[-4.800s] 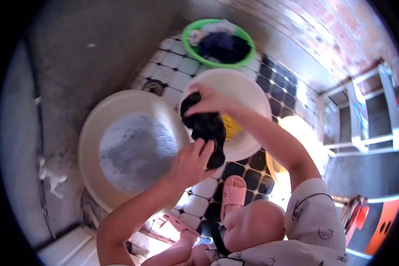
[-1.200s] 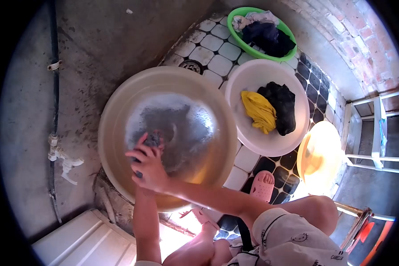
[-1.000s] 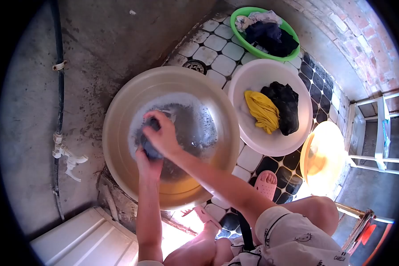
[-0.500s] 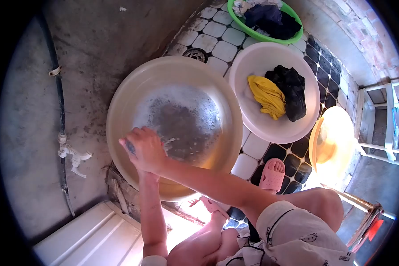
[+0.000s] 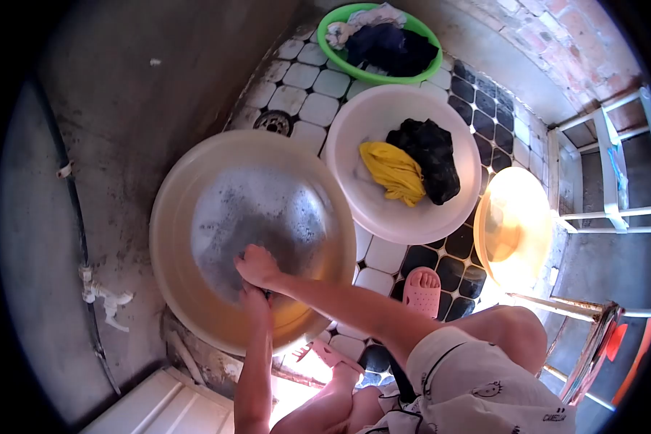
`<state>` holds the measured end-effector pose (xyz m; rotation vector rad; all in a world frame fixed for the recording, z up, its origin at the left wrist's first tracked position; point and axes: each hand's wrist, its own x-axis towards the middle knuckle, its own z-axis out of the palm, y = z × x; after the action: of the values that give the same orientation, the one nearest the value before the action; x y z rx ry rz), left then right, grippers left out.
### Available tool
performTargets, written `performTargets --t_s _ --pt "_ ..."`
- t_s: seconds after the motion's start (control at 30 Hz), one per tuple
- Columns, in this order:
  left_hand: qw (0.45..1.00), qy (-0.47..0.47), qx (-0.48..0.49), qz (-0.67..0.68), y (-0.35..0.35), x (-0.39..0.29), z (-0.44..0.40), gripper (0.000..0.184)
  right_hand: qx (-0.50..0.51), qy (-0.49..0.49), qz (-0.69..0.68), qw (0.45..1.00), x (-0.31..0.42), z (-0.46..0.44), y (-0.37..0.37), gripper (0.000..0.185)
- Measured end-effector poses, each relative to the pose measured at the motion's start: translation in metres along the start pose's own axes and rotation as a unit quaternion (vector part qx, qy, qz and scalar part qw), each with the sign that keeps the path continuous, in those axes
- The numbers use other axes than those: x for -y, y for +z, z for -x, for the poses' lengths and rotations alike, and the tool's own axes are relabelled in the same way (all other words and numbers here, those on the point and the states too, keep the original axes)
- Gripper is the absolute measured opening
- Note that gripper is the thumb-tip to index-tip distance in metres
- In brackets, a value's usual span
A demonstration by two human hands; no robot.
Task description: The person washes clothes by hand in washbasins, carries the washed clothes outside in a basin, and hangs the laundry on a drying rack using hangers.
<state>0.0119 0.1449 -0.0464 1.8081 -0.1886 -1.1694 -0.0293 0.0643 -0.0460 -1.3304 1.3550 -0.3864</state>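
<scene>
A large cream basin [image 5: 168, 217] holds soapy water [image 5: 231, 202] with foam and bubbles across its surface. Over the near part of this water, my right hand [image 5: 257, 266] is closed, its fingers curled. My left hand [image 5: 254, 295] is closed too, just below the right one and pressed against it. A small dark bit shows between the two hands, but I cannot make out what it is. My fingers largely hide it.
Right of the water stands a white basin [image 5: 340, 195] with a yellow cloth [image 5: 394, 173] and a black garment [image 5: 427, 155]. Farther back is a green basin [image 5: 333, 61] of clothes. An orange basin [image 5: 493, 224], a white rack [image 5: 607, 173] and a wall tap [image 5: 105, 291] flank the tiled floor.
Both hands have moved from above the basin's left near side down and inward to the water. A greyish-blue bit that showed at my fingers is now hidden. The view has shifted slightly.
</scene>
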Motion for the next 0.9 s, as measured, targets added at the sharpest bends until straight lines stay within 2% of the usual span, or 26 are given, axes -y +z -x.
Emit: performTargets --t_s 0.1,0.13,0.2,0.27,0.3,0.33,0.37,0.4,0.47,0.5,0.53,0.57,0.6,0.63,0.7,0.73,0.8,0.83,0.9 --pt "1.0 -0.024 -0.012 0.01 0.031 -0.033 0.023 0.028 0.047 -0.138 0.091 0.985 0.027 -0.004 -0.052 0.034" --pt "0.997 0.043 0.059 -0.033 0.036 -0.043 0.025 0.025 0.056 -0.188 0.129 0.972 0.04 -0.003 -0.08 0.034" --pt "0.957 0.177 0.193 -0.122 0.038 -0.056 0.025 0.019 0.037 -0.263 0.162 0.95 0.053 0.003 -0.143 0.032" --pt "0.954 0.182 0.198 -0.134 0.04 -0.059 0.013 0.014 0.034 -0.155 0.128 0.979 0.059 0.011 -0.214 0.036" --pt "0.952 0.183 0.201 -0.142 0.039 -0.06 0.008 0.013 0.016 -0.184 0.194 0.964 0.059 0.018 -0.251 0.041" --pt "0.957 0.157 0.166 -0.181 0.036 -0.06 0.004 0.018 -0.003 -0.208 0.26 0.943 0.053 0.03 -0.284 0.047" --pt "0.944 0.196 0.141 -0.227 0.03 -0.057 -0.001 0.02 -0.122 -0.265 0.381 0.877 0.033 0.045 -0.306 0.052" --pt "0.926 0.235 0.115 -0.272 0.021 -0.051 -0.008 0.022 -0.235 -0.31 0.491 0.779 0.007 0.059 -0.323 0.059" --pt "0.885 0.319 0.074 -0.331 -0.004 -0.044 -0.017 0.027 -0.273 -0.262 0.39 0.839 -0.044 0.086 -0.346 0.057" --pt "0.864 0.362 0.058 -0.345 -0.022 -0.042 -0.02 0.031 -0.275 -0.189 0.16 0.929 -0.067 0.108 -0.344 0.044" --pt "0.916 0.333 0.044 -0.219 -0.048 -0.031 -0.028 0.035 -0.261 0.033 0.109 0.959 -0.084 0.131 -0.341 0.033" --pt "0.951 0.295 0.026 -0.092 -0.074 -0.02 -0.033 0.039 -0.238 0.149 -0.006 0.96 -0.124 0.147 -0.333 0.036" --pt "0.882 0.403 -0.05 -0.24 -0.094 -0.023 -0.025 0.042 -0.175 0.289 -0.084 0.937 -0.128 0.161 -0.323 0.041" --pt "0.773 0.495 -0.124 -0.378 -0.115 -0.027 -0.016 0.045 -0.125 0.384 -0.172 0.898 -0.134 0.168 -0.313 0.046" --pt "0.782 0.414 -0.232 -0.403 -0.173 0.002 -0.03 0.045 -0.081 0.315 -0.472 0.819 -0.171 0.161 -0.285 0.058" --pt "0.781 0.373 -0.284 -0.412 -0.186 0.008 -0.035 0.044 -0.107 0.245 -0.522 0.81 -0.19 0.143 -0.273 0.057" --pt "0.91 0.257 -0.191 -0.265 -0.165 -0.001 -0.01 0.043 -0.165 0.098 -0.608 0.771 -0.216 0.112 -0.25 0.055" --pt "0.954 0.189 -0.139 -0.186 -0.157 -0.005 -0.001 0.042 -0.188 0.119 -0.623 0.75 -0.212 0.111 -0.247 0.048" --pt "0.993 0.076 -0.09 -0.015 -0.16 0.004 -0.006 0.038 -0.226 0.157 -0.647 0.711 -0.201 0.107 -0.252 0.035"
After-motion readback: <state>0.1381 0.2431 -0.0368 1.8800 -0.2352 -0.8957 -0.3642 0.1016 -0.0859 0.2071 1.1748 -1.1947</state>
